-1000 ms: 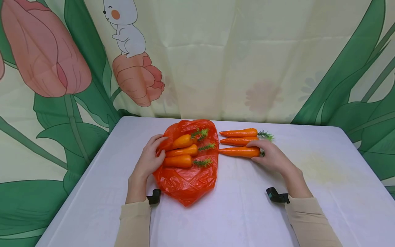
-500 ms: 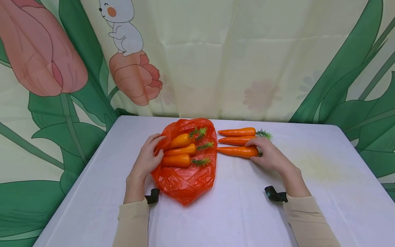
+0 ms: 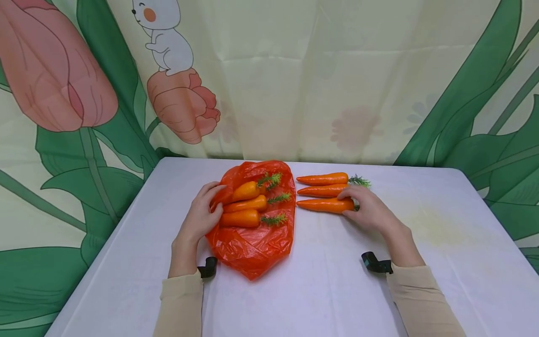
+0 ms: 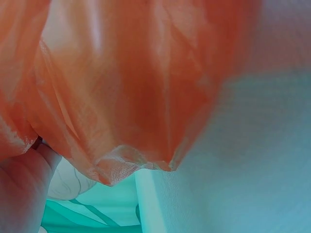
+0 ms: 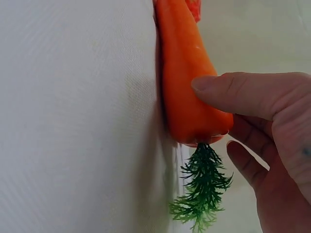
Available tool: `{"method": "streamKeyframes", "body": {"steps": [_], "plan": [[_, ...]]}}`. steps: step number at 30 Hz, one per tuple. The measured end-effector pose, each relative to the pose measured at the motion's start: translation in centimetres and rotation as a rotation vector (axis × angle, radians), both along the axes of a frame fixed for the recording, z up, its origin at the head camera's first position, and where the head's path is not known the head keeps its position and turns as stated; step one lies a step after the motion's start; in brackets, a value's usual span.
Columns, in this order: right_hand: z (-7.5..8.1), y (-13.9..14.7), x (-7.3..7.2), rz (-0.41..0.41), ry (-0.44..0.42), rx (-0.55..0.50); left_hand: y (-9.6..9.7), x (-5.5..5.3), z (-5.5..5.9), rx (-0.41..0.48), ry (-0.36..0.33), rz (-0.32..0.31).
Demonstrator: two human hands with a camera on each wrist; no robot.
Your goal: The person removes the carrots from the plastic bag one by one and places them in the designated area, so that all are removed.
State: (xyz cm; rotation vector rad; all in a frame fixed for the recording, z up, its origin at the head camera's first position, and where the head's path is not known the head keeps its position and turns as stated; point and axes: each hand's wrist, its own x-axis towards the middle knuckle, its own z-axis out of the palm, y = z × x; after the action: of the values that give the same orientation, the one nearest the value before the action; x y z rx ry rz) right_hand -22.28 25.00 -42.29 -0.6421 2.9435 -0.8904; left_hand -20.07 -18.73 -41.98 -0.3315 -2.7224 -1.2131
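Observation:
A red plastic bag [image 3: 252,255] lies on the table with three carrots in it, their leafy tops pointing right; one is the near orange carrot [image 3: 242,218]. My left hand [image 3: 201,213] grips the bag's left edge; in the left wrist view the thin film [image 4: 131,97] hides most of the fingers. To the right of the bag lie three more carrots side by side, tips toward it. My right hand [image 3: 370,209] holds the nearest one [image 5: 187,73] by its thick end, thumb on its side, above the green leaves [image 5: 201,187]. It lies along the tabletop.
Beyond the held carrot lie the middle carrot [image 3: 322,190] and the far carrot [image 3: 324,179]. The white-covered table [image 3: 311,290] ends at a printed curtain [image 3: 286,93] behind. A black wrist mount [image 3: 376,263] sits on each forearm.
The view has shifted slightly, moving the whole scene a little left and up. Both hands keep their places on the bag and the carrot.

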Motion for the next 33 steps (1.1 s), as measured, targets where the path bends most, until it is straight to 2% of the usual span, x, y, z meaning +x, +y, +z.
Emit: {"method": "streamKeyframes", "body": {"steps": [15, 24, 33], "plan": [[0.03, 0.31, -0.05, -0.020, -0.021, -0.022, 0.09, -0.09, 0.03, -0.009, -0.011, 0.005], [0.16, 0.64, -0.02, 0.031, 0.021, -0.064, 0.01, -0.08, 0.09, -0.003, 0.002, -0.013], [0.18, 0.85, -0.09, 0.037, 0.059, -0.093, 0.00, -0.02, 0.08, -0.007, -0.016, 0.006]]}}
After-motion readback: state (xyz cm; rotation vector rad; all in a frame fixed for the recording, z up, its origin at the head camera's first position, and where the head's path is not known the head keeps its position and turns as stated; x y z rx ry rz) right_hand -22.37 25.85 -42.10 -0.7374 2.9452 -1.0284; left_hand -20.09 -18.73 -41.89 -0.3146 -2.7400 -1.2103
